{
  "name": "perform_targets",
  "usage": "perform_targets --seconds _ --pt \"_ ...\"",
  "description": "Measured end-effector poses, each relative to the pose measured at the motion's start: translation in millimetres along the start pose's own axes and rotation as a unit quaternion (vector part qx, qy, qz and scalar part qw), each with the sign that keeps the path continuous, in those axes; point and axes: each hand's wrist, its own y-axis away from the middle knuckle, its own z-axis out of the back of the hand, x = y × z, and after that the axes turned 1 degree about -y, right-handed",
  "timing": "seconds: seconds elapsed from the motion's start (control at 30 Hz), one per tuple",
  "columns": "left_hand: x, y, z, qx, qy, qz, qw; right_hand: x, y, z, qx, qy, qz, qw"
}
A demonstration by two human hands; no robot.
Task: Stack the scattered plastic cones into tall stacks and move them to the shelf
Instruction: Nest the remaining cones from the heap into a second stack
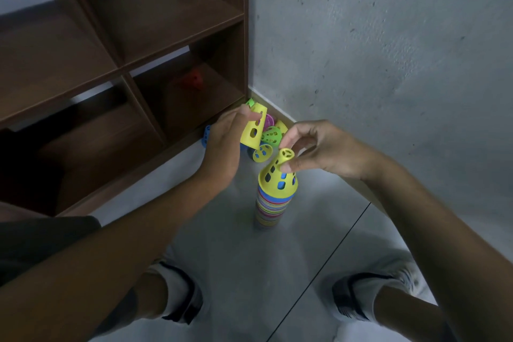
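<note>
- Seating the top yellow cone (277,175) squarely on the stack (270,207) is the step in hand; the stack stands on the floor (319,230), a little out from the foot of the shelf (155,22).
- Right hand (319,150) is above and just right of the stack, its grip pinching the top cone's narrow tip between thumb and fingertips; in my judgement a straight downward press, with the tip kept over the stack's centre, would seat it without tipping the column.
- Left hand (224,147) is up and to the left of the stack, its grip curled round a second yellow cone (254,129), wide end down; I would bring it over only once the tip is freed.
- Loose cones (268,137) lie beyond the stack, in the corner between shelf and wall (388,50).
- A red cone (193,80) sits inside a lower compartment of the shelf, well beyond the stack.
- Risk, as I judge it: the tall stack could topple if pushed sideways.
</note>
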Motion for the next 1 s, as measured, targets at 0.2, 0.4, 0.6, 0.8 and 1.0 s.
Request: perform_targets --seconds 0.2,0.4,0.6,0.8,1.0 --pt "-5 0 -6 -0.020 0.078 0.048 0.996 -8 0 -12 0.021 0.049 -0.011 0.999" --pt "-8 1 -12 -0.025 0.131 0.063 0.989 -6 -1 -6 -0.082 -0.004 -0.003 0.997" --pt "-16 6 -21 0.040 0.156 0.054 0.985 4 -5 -11 -0.164 -0.035 0.026 0.985" --pt "-24 8 -21 0.065 0.133 0.068 0.987 7 -5 -11 -0.170 -0.052 0.048 0.983" --pt "-17 1 -7 0.000 0.038 0.038 0.999 7 3 5 -0.129 -0.056 0.045 0.989"
